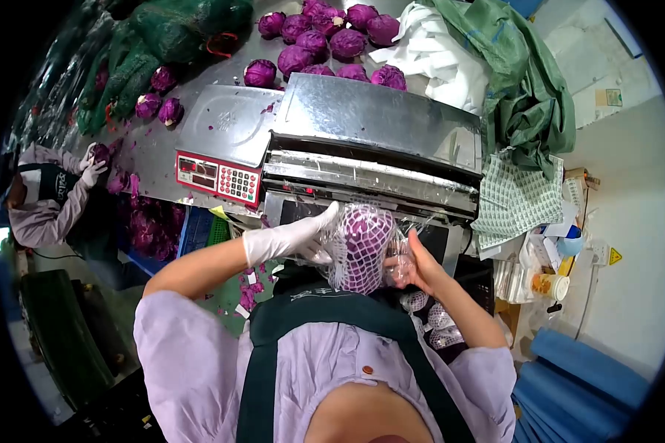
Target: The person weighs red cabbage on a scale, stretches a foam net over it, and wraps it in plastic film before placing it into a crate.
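Between my two hands is a red cabbage (362, 247) in a white foam net, with see-through plastic film wrapped around it. My left hand (303, 240), in a white glove, grips the wrapped cabbage from its left side, thumb up along the top. On the other side, my bare right hand (415, 264) holds the film against the cabbage with curled fingers; some fingertips are hidden behind the film. The cabbage is in front of my apron, just short of a metal wrapping machine (380, 122) with a roller along its front.
A scale (225, 125) with a red keypad stands left of the machine. Several bare red cabbages (312, 42) lie behind it, beside white foam nets (451, 63). Netted cabbages (440, 317) sit low at right. At far left a co-worker (55, 192) holds a cabbage.
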The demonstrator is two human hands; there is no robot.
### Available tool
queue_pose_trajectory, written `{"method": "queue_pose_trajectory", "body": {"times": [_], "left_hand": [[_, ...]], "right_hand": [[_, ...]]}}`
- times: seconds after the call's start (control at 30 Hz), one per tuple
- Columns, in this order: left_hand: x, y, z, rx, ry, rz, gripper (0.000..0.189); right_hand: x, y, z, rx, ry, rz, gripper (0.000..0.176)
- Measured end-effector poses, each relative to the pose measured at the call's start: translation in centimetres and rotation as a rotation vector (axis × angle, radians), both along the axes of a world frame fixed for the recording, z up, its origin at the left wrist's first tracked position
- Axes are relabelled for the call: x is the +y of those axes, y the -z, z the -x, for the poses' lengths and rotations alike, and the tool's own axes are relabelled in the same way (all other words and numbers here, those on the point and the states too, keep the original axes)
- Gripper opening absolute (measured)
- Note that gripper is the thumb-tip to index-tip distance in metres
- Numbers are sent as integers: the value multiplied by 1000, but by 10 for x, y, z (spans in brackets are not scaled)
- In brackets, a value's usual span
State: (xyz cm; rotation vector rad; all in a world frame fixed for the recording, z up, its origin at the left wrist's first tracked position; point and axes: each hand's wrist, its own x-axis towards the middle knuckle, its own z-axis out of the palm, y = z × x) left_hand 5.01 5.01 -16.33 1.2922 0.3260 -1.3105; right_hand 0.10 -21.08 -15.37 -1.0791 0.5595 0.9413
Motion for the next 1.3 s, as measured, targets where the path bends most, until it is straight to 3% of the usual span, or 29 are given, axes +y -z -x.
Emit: {"method": "queue_pose_trajectory", "body": {"times": [0.1, 0.13, 0.2, 0.3, 0.33, 0.37, 0.47, 0.53, 0.57, 0.6, 0.7, 0.8, 0.83, 0.87, 0.93, 1.0, 1.03, 1.07, 1.13, 1.2, 1.27, 1.3], "left_hand": [[9, -23, 29, -420, 31, -197, 61], [8, -28, 37, -623, 32, -273, 57], [8, -26, 43, -714, -134, -417, 49], [22, 21, 42, -1005, -229, -614, 33], [24, 30, 39, -1158, -197, -690, 32], [21, 34, 37, -1135, -256, -652, 33], [1, 81, 30, -1471, 45, -843, 32], [-37, 80, 30, -1459, 285, -846, 25], [-45, 110, 28, -1468, 277, -767, 25], [-60, 100, 33, -1607, 32, -563, 24], [-95, 111, 47, -1406, -476, -235, 22], [-104, 112, 57, -1264, -486, -27, 19], [-104, 110, 65, -571, -711, 385, 21], [-98, 74, 72, -463, -637, 433, 26], [-74, 67, 69, -356, -356, 606, 41], [-59, 9, 55, 97, -264, 726, 59], [-56, 4, 54, 80, -311, 631, 66], [-60, 8, 54, 453, -520, 716, 68], [-67, -9, 57, 428, -351, 728, 68], [-83, -16, 63, 454, -279, 599, 64], [-94, -18, 67, 403, -214, 568, 62], [-98, -20, 69, 365, -181, 546, 61]], "right_hand": [[-9, 2, 33, -319, -6, 145, 25], [-5, 4, 37, -307, 10, 144, 25], [3, 8, 39, -588, 273, 442, 28], [-15, 61, 27, -722, 477, 771, 47], [-28, 88, 25, -825, 404, 992, 50], [-30, 95, 23, -906, 370, 1127, 47], [-22, 104, 17, -1132, 223, 1548, 34], [-9, 122, 12, -1265, 116, 1669, 26], [-5, 131, 10, -1290, 84, 1662, 21], [0, 132, 8, -1314, 51, 1656, 18], [2, 121, 15, -1268, 179, 1417, 19], [-2, 118, 31, -1443, 318, 1080, 20], [-1, 116, 41, -1526, 340, 1137, 22], [2, 105, 50, -1618, 262, 1228, 23], [6, 100, 68, -1558, 380, 1063, 22], [2, 63, 71, -1708, 322, 1255, 15], [0, 46, 75, -1698, 244, 1262, 11], [-1, 24, 78, -1680, 173, 1271, 18], [-14, -31, 73, -1850, 251, 1118, 23], [-43, -83, 72, -1428, 628, 796, 23], [-62, -71, 40, -1284, 786, 665, 22], [-46, -45, 29, -1317, 755, 786, 23]]}}
